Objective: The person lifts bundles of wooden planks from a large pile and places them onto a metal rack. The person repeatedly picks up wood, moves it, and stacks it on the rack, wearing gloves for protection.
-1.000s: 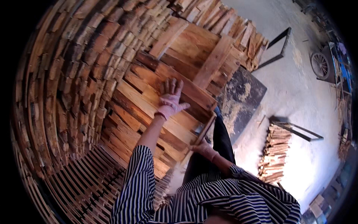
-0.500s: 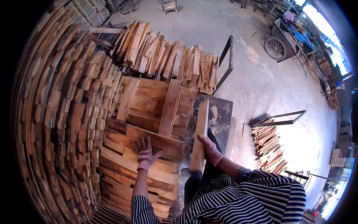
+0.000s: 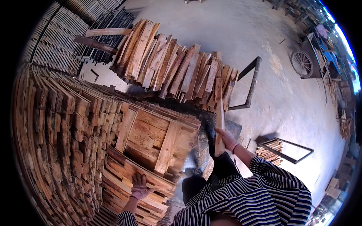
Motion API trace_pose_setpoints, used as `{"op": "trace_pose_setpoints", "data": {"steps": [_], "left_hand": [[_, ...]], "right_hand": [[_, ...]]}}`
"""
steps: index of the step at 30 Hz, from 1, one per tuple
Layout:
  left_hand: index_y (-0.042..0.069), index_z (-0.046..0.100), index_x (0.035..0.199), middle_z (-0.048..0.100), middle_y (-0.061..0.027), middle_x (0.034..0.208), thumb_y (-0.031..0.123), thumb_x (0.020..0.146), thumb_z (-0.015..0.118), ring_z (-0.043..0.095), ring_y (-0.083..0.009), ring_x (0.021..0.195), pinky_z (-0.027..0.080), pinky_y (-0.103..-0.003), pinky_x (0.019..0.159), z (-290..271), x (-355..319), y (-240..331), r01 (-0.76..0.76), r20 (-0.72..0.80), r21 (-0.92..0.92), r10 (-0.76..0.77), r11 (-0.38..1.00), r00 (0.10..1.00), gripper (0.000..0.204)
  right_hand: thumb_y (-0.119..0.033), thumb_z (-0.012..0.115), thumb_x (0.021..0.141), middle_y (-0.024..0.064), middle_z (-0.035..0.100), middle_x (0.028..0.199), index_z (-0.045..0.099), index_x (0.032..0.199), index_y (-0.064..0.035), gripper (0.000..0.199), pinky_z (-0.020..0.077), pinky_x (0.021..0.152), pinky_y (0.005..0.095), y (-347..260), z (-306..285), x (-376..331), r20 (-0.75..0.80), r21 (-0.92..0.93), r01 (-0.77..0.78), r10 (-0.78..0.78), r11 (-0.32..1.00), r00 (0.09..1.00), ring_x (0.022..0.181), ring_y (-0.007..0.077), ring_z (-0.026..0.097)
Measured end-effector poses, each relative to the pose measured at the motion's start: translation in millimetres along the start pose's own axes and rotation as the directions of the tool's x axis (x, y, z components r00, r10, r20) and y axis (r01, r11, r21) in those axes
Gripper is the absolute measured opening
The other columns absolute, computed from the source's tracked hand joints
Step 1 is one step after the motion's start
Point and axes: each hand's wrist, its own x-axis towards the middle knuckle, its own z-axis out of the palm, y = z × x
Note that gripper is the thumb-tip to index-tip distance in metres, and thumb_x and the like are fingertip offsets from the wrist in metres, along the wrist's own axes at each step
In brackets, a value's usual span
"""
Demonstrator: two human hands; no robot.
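My gloved left hand (image 3: 139, 186) lies with its fingers spread on the near layer of wooden boards (image 3: 128, 177) in a wide stack. Beyond it, two crosswise boards (image 3: 167, 148) frame a sunken part of the same stack. Out to the right, my gloved right hand (image 3: 227, 139) grips a narrow light-coloured plank (image 3: 220, 130). The plank stands nearly upright in the picture, in front of my dark trouser leg (image 3: 222, 167). Its upper end overlaps the far row of rough wooden slats (image 3: 181, 71); whether they touch I cannot tell.
A tall wall of stacked boards (image 3: 64, 143) rises close on the left. Black metal frames (image 3: 247, 101) stand at the right end of the slat row and beside a smaller wood pile (image 3: 269, 150). A wheeled cart (image 3: 313, 60) is farther right on the concrete floor.
The view has turned and shifted. My right hand has carried the plank toward the far slat row, tilting it. My left hand still rests on the stack, a little nearer to me.
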Motion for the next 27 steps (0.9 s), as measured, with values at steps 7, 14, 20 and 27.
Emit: {"op": "trace_pose_setpoints", "data": {"steps": [7,14,20,27], "left_hand": [[0.01,0.002,0.168,0.001,-0.0243,0.173,0.086,0.09,0.043,0.014,-0.0442,0.159,0.019,-0.05,0.129,-154,21,-5,-0.109,0.57,-0.108,0.152,0.988,0.808,0.116],[-0.005,0.034,0.157,0.044,-0.0168,0.161,0.045,0.096,0.073,0.049,-0.028,0.143,0.043,-0.041,0.12,-282,237,-10,-0.328,-0.522,-0.81,0.342,-0.486,0.781,0.088],[-0.001,0.045,0.154,0.054,-0.02,0.151,0.042,0.097,0.071,0.05,-0.0305,0.143,0.04,-0.038,0.118,-325,509,75,-0.196,-0.2,-0.97,-0.018,0.146,0.98,0.076],[0.015,0.014,0.166,0.045,-0.0214,0.156,0.053,0.082,0.081,0.056,-0.0385,0.136,0.05,-0.048,0.107,-330,721,147,0.246,-0.208,-0.444,-0.366,0.862,0.907,0.114]], "right_hand": [[-0.038,0.073,0.093,0.006,0.065,0.086,0.065,0.11,-0.0097,0.034,0.0573,0.061,0.0404,-50,-36,83,0.089,0.406,-0.033,-0.003,0.913,0.996,0.071,0.023,0.066],[-0.043,0.078,0.088,0.0081,0.06,0.076,0.059,0.097,-0.0075,0.041,0.059,0.061,0.0446,-39,-37,112,0.035,0.409,-0.155,0.155,0.899,0.987,0.067,0.0259,0.064],[-0.033,0.079,0.089,0.0048,0.057,0.077,0.057,0.102,-0.0079,0.036,0.056,0.057,0.0366,-46,-34,182,-0.149,0.291,-0.021,0.067,0.956,0.987,0.064,0.0203,0.062],[-0.031,0.082,0.084,0.0079,0.065,0.096,0.047,0.146,-0.0039,0.076,0.0536,0.063,0.0334,-40,-54,323,-0.242,-0.067,0.039,-0.054,0.997,0.969,0.075,0.0179,0.063]]}}
